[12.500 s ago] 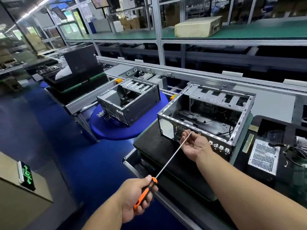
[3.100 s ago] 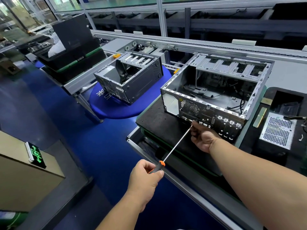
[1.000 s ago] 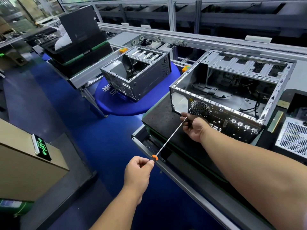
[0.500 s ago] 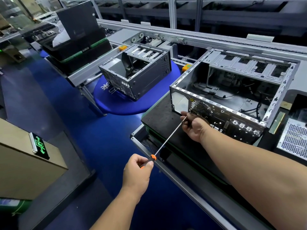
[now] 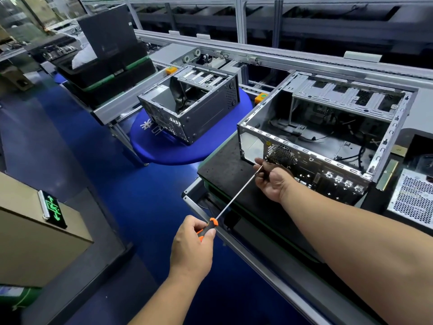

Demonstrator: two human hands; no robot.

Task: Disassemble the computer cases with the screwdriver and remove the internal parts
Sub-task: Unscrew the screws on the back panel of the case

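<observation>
An open grey computer case (image 5: 323, 127) lies on its side on a black mat (image 5: 225, 165), its rear panel with a round fan grille facing me. My left hand (image 5: 192, 247) grips the orange-and-black handle of a long screwdriver (image 5: 234, 198). My right hand (image 5: 271, 179) pinches the thin shaft near its tip, just below the fan grille at the rear panel's left end. The tip itself is hidden behind my fingers. Loose black cables lie inside the case.
A second open case (image 5: 189, 109) sits on a round blue table (image 5: 164, 148) to the left. A perforated metal part (image 5: 412, 198) lies at the right. Conveyor rails (image 5: 281, 57) run behind. Black bins (image 5: 105, 66) stand far left, and a cardboard box (image 5: 35, 238) sits near left.
Over the last second both hands have kept their hold on the screwdriver at the rear panel. The left hand has turned slightly on the handle, and the view has shifted a little.
</observation>
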